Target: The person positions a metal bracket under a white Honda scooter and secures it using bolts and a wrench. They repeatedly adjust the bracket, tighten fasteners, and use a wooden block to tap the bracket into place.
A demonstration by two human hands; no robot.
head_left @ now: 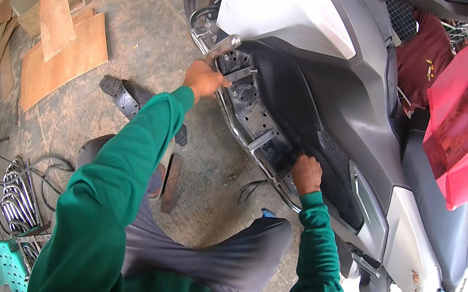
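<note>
One grey-and-white scooter [383, 161] bears a chrome rail [238, 135] along its lower side, probably best steadied by the left hand [200, 80], closed around it, though whether the right hand [307, 175] grips anything I cannot tell.

Right fingers [301, 167] partly hidden; scooter [355, 104] cropped

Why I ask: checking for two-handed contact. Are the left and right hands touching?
Apart: the head view shows the left hand and right hand separated, with the holed plate visible between them.
</note>
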